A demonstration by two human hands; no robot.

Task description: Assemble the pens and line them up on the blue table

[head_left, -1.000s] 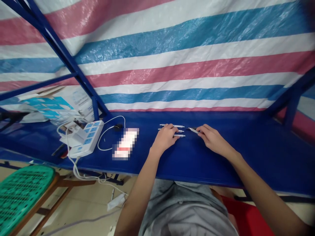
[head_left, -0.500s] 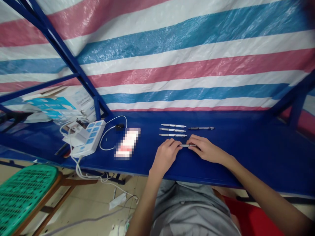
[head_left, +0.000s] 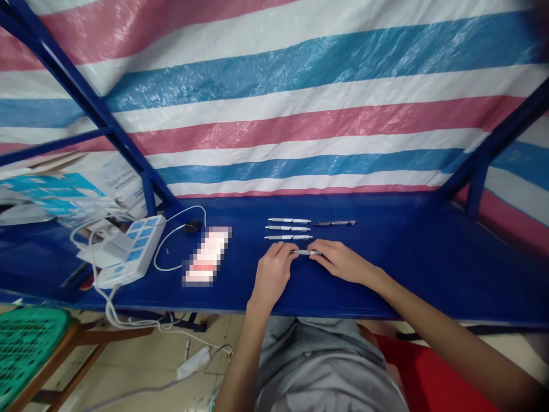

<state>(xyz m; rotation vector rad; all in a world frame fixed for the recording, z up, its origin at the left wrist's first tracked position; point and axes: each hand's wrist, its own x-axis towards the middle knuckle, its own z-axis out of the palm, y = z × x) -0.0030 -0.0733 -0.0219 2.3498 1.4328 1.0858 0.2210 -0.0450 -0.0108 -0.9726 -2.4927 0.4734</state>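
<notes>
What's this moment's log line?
left hand: pinches pen; right hand: pinches same pen; three white pens: side by side; dark pen: right of them

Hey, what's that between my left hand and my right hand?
A grey pen, as the head view shows: the left hand has its fingers at one end, the right hand at the other.

Makeshift workspace: striped tarp, blue frame, desk

Three pens on the table behind the left hand, another pen to their right
</notes>
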